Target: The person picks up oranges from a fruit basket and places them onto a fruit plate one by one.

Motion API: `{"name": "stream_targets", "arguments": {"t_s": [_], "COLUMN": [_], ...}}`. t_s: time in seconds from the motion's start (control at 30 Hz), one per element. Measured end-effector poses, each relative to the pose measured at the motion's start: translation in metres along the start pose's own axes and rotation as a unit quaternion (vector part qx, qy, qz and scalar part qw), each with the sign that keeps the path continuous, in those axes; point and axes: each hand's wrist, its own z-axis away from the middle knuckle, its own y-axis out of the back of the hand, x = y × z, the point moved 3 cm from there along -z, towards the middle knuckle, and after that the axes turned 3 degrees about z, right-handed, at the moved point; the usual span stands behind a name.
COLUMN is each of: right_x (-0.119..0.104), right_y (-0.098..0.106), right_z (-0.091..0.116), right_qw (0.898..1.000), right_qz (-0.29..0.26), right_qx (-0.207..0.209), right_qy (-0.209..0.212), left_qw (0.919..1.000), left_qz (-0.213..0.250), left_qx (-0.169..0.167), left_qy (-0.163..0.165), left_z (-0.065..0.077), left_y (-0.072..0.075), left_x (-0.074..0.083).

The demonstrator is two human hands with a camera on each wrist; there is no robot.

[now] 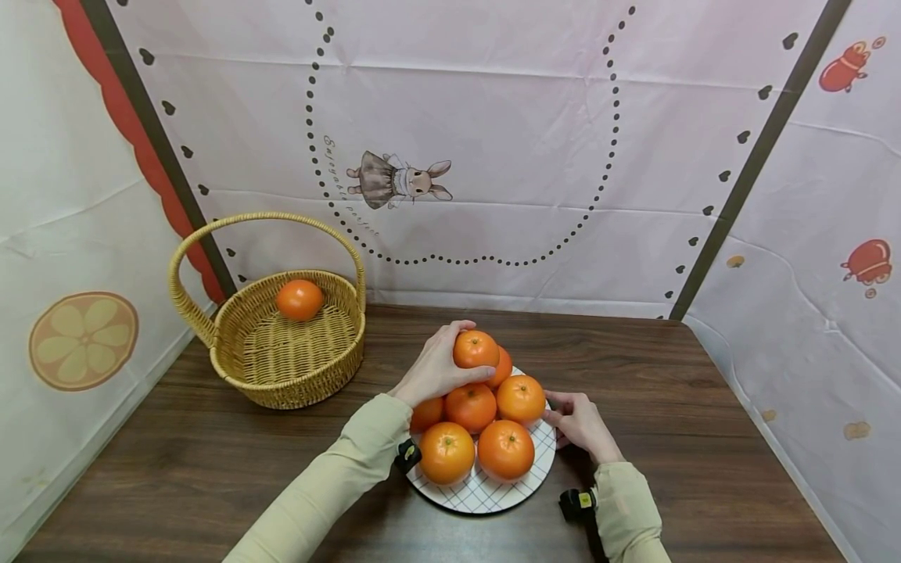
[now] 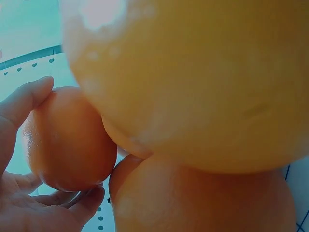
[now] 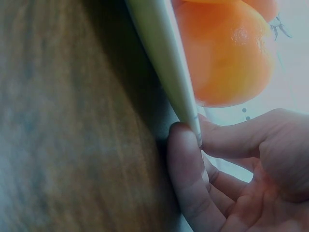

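Note:
Several oranges (image 1: 505, 450) crowd a round white plate with a dark grid pattern (image 1: 486, 498). At the plate's far side my left hand (image 1: 438, 366) grips one orange (image 1: 475, 349), thumb and fingers on opposite sides of it. In the left wrist view that same orange (image 2: 72, 140) sits between the thumb and fingers, beside larger-looking oranges close to the camera. On the plate's right edge my right hand (image 1: 581, 426) pinches the rim. The right wrist view shows the plate (image 3: 164, 58) edge-on, between thumb and finger, its rim slightly above the table.
To the left stands a woven basket (image 1: 281, 396) with a tall arched handle (image 1: 274, 216) and one orange (image 1: 299, 300) inside. The dark wooden table (image 1: 690, 438) is bordered by printed fabric walls (image 1: 493, 156) at the back and both sides.

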Motion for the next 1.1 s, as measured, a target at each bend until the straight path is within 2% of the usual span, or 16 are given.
{"name": "stream_targets", "arguments": {"t_s": [0.5,0.73,1.0,1.1], "right_x": [0.000,0.001,0.000,0.000], "right_y": [0.000,0.000,0.000,0.000], "right_z": [0.000,0.000,0.000,0.000], "right_qw": [1.000,1.000,1.000,1.000], "right_qz": [-0.003,-0.006,-0.006,-0.006], "right_qx": [-0.001,0.000,0.001,0.001], "right_qy": [0.001,0.000,-0.007,-0.008], "left_qw": [1.0000,0.9998,0.9988,0.9987], "left_qz": [0.002,0.006,0.046,0.040], "left_qx": [-0.005,-0.014,0.008,0.020], "left_qy": [-0.003,0.011,-0.016,-0.026], "left_z": [0.000,0.001,0.003,0.004], "left_y": [0.001,0.001,0.010,0.015], "left_x": [-0.001,-0.005,-0.010,-0.013]}}
